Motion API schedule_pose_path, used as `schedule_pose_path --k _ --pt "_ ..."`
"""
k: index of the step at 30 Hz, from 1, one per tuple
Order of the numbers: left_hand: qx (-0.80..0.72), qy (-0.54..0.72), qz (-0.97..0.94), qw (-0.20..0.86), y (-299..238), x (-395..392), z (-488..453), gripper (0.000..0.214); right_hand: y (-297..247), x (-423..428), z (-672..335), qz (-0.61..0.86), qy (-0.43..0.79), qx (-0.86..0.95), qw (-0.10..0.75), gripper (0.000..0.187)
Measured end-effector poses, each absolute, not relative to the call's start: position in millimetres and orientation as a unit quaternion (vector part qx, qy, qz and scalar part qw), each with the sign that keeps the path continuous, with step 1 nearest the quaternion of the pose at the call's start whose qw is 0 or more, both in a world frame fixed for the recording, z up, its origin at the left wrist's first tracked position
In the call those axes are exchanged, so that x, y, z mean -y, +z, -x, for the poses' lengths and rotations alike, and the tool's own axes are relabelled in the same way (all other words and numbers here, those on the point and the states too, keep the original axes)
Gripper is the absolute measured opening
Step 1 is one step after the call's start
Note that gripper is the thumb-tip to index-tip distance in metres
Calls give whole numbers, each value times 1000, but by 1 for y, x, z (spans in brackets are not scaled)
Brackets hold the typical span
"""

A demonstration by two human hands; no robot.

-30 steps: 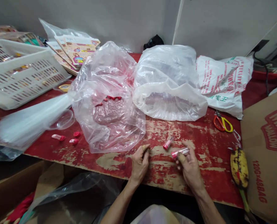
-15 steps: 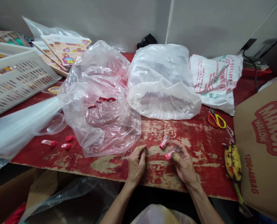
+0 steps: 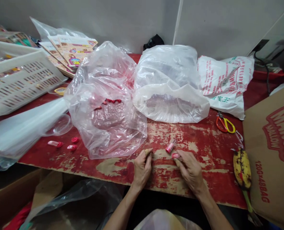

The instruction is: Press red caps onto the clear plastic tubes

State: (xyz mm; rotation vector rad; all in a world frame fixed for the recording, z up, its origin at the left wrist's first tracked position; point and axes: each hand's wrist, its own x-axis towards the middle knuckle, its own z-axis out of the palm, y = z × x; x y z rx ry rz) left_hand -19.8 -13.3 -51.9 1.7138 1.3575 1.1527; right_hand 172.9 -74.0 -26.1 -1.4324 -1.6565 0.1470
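My right hand (image 3: 191,169) is closed around a small pink lipstick-like tube (image 3: 175,155); only its pink end shows past the fingertips. Just beyond it, a second clear tube with a pink base (image 3: 171,145) lies on the worn red tabletop (image 3: 156,132). My left hand (image 3: 142,166) is curled, thumb and forefinger pressed together, with a yellowish covering on the forefinger. Whether anything is inside that pinch is hidden. In front of the left hand, a clear plastic bag (image 3: 108,134) lies with its mouth toward me and red pieces inside.
At left lie another pink-and-clear tube (image 3: 55,144) and two small pink pieces (image 3: 72,147), near a white basket (image 3: 24,86). A white bag (image 3: 170,76) stands behind. Scissors (image 3: 225,124), a banana (image 3: 242,169) and a carton (image 3: 271,150) line the right side.
My right hand has turned over and closed its fingers around the tube, hiding most of it. The left hand keeps its pinch. The whole view has shifted slightly.
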Motion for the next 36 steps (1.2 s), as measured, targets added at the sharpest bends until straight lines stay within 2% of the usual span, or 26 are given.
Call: schedule_pose_path --k 2,5,9,15,21,28,30,32,34,36 --pt "-519 443 -654 326 -52 14 20 22 -33 71 -174 564 56 699 436 41" --pt "-512 447 -654 331 -53 14 20 22 -39 70 -174 578 28 679 451 48" --pt "-508 446 -655 338 -54 13 21 23 -39 72 -175 586 43 692 418 44" --pt "-511 450 -644 349 -47 17 19 24 -50 78 -181 636 7 647 421 39" --pt "-511 456 -636 355 -47 21 15 27 -68 79 -190 662 25 613 430 42" --pt "-519 481 -586 395 -27 16 28 24 -55 59 -202 736 92 584 329 59" --pt "-543 491 -584 350 -14 -6 42 25 -49 44 -207 762 119 560 301 62" --pt "-590 467 -606 258 -2 -41 61 26 -46 30 -211 778 132 553 270 62" --pt "-667 353 -638 153 9 -85 80 28 -46 17 -213 777 128 567 241 56" --pt "-699 309 -632 129 18 -129 97 29 -48 6 -209 749 115 599 258 44"
